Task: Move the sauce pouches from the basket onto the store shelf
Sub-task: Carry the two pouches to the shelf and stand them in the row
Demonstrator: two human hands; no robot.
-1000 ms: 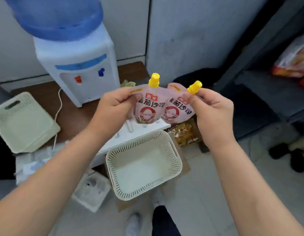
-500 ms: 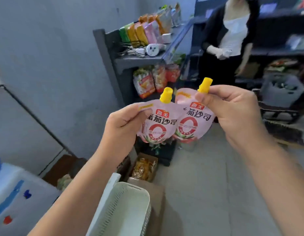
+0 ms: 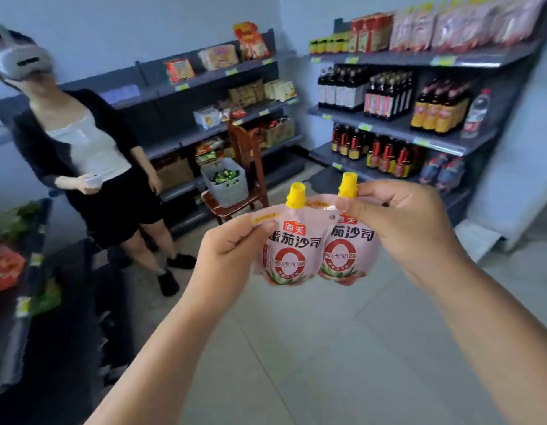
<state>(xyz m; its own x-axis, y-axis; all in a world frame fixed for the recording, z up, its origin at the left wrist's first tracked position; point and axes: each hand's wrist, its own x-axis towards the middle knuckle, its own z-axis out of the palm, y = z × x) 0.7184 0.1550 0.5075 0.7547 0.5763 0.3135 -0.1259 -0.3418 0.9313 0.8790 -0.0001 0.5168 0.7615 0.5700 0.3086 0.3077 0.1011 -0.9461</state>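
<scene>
We held two soft pink sauce bags with yellow screw caps up in front of us. Our left hand (image 3: 232, 250) pinched the top corner of the left pouch (image 3: 287, 256) with curled fingers and thumb. Our right hand (image 3: 404, 228) pinched the right pouch (image 3: 347, 250) just under its cap. The two hung side by side, touching, in the air over the floor.

A second before, we were looking down at the white basket, and it was empty. Now we had turned round. The basket was out of sight, and the dark grey store shelf (image 3: 398, 131) with brown bottles stood ahead on the right, well apart from us. So the picking up looked done and the carrying had begun. The pink packs (image 3: 456, 26) up on the top board looked like ours, so maybe our pouches belonged there.
</scene>
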